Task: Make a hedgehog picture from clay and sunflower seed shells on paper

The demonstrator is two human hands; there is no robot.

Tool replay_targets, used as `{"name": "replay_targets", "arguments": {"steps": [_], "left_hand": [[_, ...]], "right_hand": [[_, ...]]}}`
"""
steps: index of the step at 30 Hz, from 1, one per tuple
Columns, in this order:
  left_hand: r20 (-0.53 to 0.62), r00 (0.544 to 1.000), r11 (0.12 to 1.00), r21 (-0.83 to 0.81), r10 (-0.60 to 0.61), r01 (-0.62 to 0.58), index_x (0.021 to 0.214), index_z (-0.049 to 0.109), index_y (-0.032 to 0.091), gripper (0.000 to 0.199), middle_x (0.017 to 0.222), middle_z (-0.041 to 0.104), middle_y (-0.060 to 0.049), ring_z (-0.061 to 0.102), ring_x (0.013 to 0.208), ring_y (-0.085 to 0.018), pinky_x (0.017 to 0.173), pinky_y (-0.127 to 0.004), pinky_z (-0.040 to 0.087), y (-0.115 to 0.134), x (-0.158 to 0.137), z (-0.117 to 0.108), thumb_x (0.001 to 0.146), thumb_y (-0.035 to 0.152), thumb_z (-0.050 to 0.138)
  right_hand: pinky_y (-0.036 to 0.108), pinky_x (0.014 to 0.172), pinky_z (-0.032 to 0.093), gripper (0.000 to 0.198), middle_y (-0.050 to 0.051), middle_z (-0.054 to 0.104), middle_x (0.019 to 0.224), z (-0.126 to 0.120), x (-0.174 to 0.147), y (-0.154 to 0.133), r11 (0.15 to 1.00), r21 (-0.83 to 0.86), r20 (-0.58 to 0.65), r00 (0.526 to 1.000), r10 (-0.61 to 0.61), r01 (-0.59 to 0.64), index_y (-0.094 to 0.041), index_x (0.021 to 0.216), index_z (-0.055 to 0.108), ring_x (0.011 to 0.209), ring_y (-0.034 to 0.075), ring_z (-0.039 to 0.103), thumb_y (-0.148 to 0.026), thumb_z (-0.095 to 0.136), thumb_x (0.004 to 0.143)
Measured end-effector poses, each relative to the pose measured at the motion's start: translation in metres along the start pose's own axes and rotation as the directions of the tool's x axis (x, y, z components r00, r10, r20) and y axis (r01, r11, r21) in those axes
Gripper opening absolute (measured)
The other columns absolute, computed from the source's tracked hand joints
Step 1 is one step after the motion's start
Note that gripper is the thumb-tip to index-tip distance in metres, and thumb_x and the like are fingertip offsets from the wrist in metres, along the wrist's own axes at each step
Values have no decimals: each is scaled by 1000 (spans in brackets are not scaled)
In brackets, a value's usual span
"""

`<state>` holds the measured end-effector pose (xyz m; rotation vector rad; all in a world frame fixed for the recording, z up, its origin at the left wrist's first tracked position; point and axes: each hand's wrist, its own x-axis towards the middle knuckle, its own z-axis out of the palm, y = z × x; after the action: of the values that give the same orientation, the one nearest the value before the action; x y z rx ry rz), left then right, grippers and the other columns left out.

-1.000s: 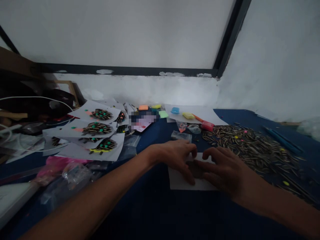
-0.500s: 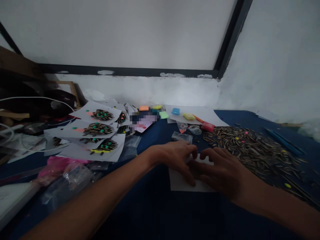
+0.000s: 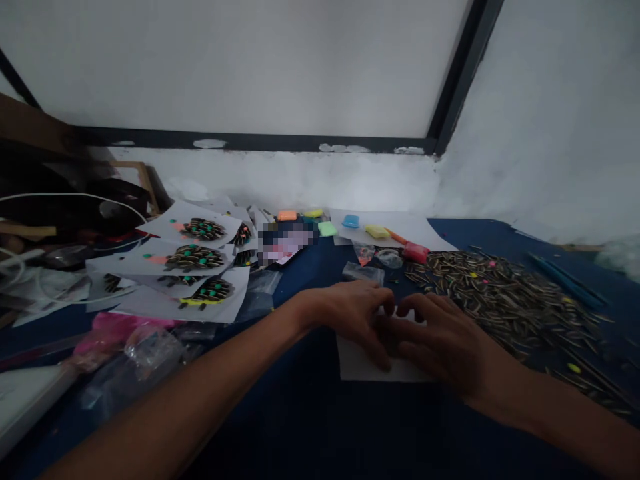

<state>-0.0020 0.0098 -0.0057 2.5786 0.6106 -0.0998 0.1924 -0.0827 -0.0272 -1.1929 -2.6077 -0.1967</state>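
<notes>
My left hand (image 3: 356, 317) and my right hand (image 3: 443, 340) meet over a small white sheet of paper (image 3: 367, 367) on the dark blue tabletop. The left thumb reaches down across the sheet, while the other left fingers bend in toward the right hand. My right fingers are curled and point left, their tips close against the left ones. Whatever lies between the fingertips is hidden and in shadow. Just right of my right hand spreads a heap of striped sunflower seeds (image 3: 505, 293), dotted with small pink and yellow bits.
Paper sheets (image 3: 135, 267) bearing hedgehog-like seed figures with green dots overlap at left. A blurred phone (image 3: 287, 245), a blue clay block (image 3: 351, 221), a yellow clay block (image 3: 377, 231) and a red packet (image 3: 416, 252) stand behind. Clear plastic bags (image 3: 150, 353) lie front left.
Both hands keep nearly the same pose over the paper; the right fingers have shifted very slightly left. The view has moved a little. Nothing else visibly differs.
</notes>
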Motion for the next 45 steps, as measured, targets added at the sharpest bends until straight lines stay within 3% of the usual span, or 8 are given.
{"name": "replay_targets", "arguments": {"steps": [3,6,15,24,31,35,45], "left_hand": [[22,1000,1000,1,-12,12,115,49,23,76,110,54,-5,52,98,-23,77,-30,42,2,-1,-2,55,62,72],[21,1000,1000,-15,-16,17,114,50,24,73,110,53,-4,52,98,-22,76,-30,42,2,-2,-3,55,61,72],[40,999,999,16,-30,30,115,47,24,74,112,52,-4,50,99,-22,78,-30,42,2,-2,-3,56,62,71],[36,999,1000,3,-25,25,114,48,25,69,111,52,-4,51,100,-21,76,-29,42,3,-4,-5,57,56,73],[36,999,1000,-6,-15,15,115,48,25,74,112,52,-4,52,98,-22,76,-30,42,2,-3,-4,55,61,72],[45,999,1000,7,-7,7,116,48,24,74,115,51,-5,51,101,-22,78,-30,42,3,-4,-5,56,63,70],[42,999,1000,-11,-8,8,115,48,24,76,113,51,-5,50,99,-21,80,-31,42,3,-4,-6,55,63,71]], "right_hand": [[36,72,44,32,9,57,103,-9,-9,0,999,28,-50,998,31,-30,-30,121,62,87,22,54,-28,44,95],[37,70,43,31,9,58,99,-14,-17,1,998,-22,-31,998,-53,53,-30,117,65,82,22,52,-27,46,93],[44,80,39,42,8,57,102,-12,-19,8,959,-182,19,976,-216,216,-30,134,51,87,23,50,-35,49,93],[42,77,39,32,9,60,100,-13,-16,6,959,-226,7,985,-173,170,-26,120,63,83,24,50,-34,47,93],[41,72,41,32,9,58,104,-14,-19,2,993,-114,11,1000,-28,29,-31,122,62,86,24,52,-32,47,93],[42,77,40,38,8,57,107,-14,-17,-3,992,-107,8,998,-66,67,-36,131,54,88,25,51,-34,46,94],[42,77,39,39,9,58,105,-14,-11,-8,988,-128,11,997,-80,81,-32,132,54,87,24,52,-35,48,93]]}}
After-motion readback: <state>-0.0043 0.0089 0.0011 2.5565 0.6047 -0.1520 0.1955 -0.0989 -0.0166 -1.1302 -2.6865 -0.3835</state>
